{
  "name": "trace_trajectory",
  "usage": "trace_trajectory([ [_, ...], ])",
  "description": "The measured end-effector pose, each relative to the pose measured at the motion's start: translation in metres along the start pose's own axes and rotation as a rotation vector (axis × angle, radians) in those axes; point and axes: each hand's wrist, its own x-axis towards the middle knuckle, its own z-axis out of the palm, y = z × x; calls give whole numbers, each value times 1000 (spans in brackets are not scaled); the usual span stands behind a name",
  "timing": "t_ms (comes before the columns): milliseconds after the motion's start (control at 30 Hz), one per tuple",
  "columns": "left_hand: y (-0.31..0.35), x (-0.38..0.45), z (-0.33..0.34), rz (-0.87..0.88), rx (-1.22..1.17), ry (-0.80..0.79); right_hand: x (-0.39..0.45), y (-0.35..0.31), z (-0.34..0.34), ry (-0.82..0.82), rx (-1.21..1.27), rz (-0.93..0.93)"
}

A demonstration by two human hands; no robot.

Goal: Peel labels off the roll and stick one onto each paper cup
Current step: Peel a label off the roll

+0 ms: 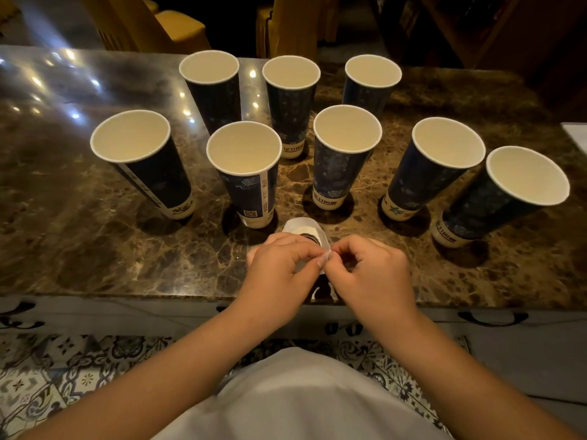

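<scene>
Several tall dark-blue paper cups with cream insides stand upright on the marble table [95, 236], among them a near-left cup [244, 176], a near-middle cup [343, 160] and a far-right cup [505, 198]. Just in front of them, near the table's front edge, I hold a white label roll [305, 231]. My left hand [279, 268] is wrapped around the roll. My right hand [371, 274] pinches a small white label edge [327, 257] between thumb and forefinger, touching my left fingertips. Most of the roll is hidden by my hands.
A white sheet or tray corner [576, 134] lies at the table's right edge. Yellow chairs [181, 27] stand behind the table. Drawer handles [492, 317] run below the table's front edge, above a patterned tile floor [63, 376].
</scene>
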Motion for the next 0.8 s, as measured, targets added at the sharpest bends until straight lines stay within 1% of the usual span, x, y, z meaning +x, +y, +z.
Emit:
trace_trajectory([
  [100, -1, 0, 0, -20, -71, -9, 1, 2, -1, -26, 97, 74],
  [200, 0, 0, 0, -64, -131, 22, 1, 4, -3, -52, 228, 204],
  [367, 2, 0, -3, -168, -132, 29, 1, 8, -3, -102, 479, 395],
  [567, -2, -2, -3, -288, -120, 41, -2, 14, -3, -145, 684, 578],
  [667, -4, -2, -2, -288, -101, 58, -5, 15, -4, -137, 779, 628],
  [800, -4, -4, -2, -273, -39, 87, -8, 17, -6, -56, 831, 670],
])
